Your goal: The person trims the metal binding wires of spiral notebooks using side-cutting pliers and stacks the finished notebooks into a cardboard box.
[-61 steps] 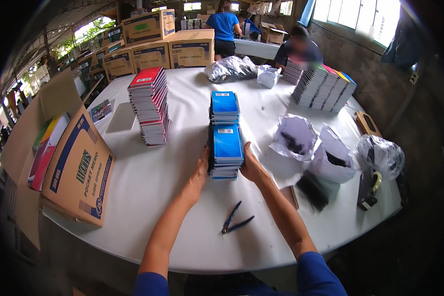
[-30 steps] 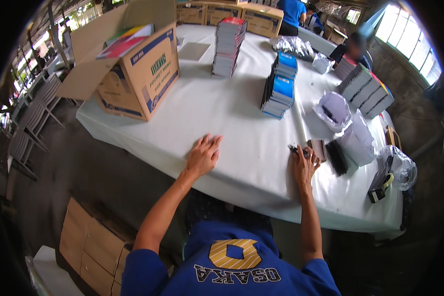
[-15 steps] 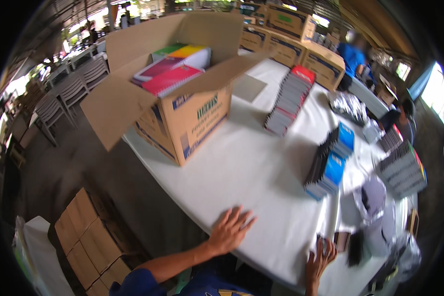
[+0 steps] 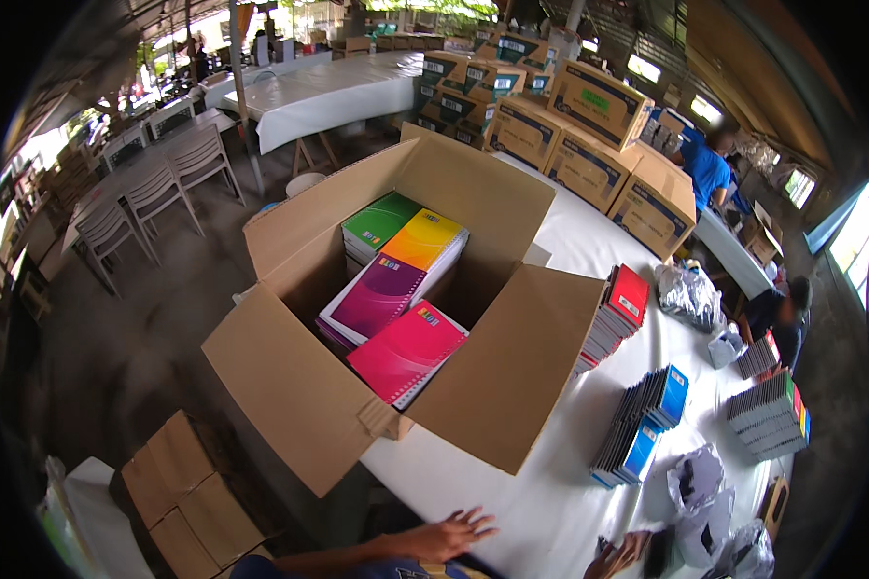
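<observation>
My left hand (image 4: 457, 537) rests at the near table edge with its fingers spread, holding nothing. Farther right, my right hand (image 4: 620, 556) lies low on the table, its fingers stretched out beside a small dark item I cannot make out; the lower frame edge cuts part of it off. Beyond my left hand stands an open cardboard box (image 4: 492, 372), flaps folded outward. Inside it are stacked spiral notebooks: a green one (image 4: 381, 224), a yellow one (image 4: 425, 239), a purple one (image 4: 377, 294) and a pink one (image 4: 410, 349). Neither hand touches the box.
Right of the box stand red notebooks (image 4: 630, 294) and blue notebooks (image 4: 642, 454) in stacks. Plastic bags (image 4: 700, 521) lie at the near right. Closed cartons (image 4: 589, 174) line the far end. A person in blue (image 4: 710, 174) is behind them. Flattened cardboard (image 4: 188, 502) sits lower left.
The view has tilted up and shifted, so the table things and my hands sit lower in it and the notebooks inside the box show more fully. My hands stay near the table edge.
</observation>
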### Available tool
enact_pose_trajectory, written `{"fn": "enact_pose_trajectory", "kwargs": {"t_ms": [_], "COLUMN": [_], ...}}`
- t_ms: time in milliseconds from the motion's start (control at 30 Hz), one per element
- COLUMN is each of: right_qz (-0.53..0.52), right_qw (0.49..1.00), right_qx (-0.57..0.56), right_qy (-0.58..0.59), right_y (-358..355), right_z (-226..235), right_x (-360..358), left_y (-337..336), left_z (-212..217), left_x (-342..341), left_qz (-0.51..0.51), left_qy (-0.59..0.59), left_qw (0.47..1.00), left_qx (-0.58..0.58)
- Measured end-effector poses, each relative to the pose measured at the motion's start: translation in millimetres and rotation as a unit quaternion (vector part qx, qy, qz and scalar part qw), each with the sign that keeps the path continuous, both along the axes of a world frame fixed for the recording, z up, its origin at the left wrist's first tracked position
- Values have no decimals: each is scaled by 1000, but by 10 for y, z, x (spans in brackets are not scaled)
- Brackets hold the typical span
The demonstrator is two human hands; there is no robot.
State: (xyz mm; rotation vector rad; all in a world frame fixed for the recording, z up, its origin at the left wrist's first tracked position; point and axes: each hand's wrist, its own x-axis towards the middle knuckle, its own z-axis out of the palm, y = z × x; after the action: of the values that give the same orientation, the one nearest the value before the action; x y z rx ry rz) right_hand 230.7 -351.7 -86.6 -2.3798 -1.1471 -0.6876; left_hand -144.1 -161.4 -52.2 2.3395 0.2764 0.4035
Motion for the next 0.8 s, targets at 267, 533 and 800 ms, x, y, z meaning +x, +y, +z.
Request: {"fn": "enact_pose_trajectory", "kwargs": {"t_ms": [267,533,800], "right_qz": [257,733,771], "right_qw": [948,615,548], "right_qx": [170,-267,-319], "right_qy": [82,115,-56], "right_y": [2301,3835,4360], "right_z": [2666,3554,2935], "right_x": [-848,-2098,-2430], "left_y": [762,628,1421], "left_z": [1769,2085,2015], "left_x": [-1307,-1853,-1586], "left_qz": [-90,-36,436], "left_qy": [30,-88,-100], "left_qw": [976,835,880], "left_qx": [-198,-542,159]}}
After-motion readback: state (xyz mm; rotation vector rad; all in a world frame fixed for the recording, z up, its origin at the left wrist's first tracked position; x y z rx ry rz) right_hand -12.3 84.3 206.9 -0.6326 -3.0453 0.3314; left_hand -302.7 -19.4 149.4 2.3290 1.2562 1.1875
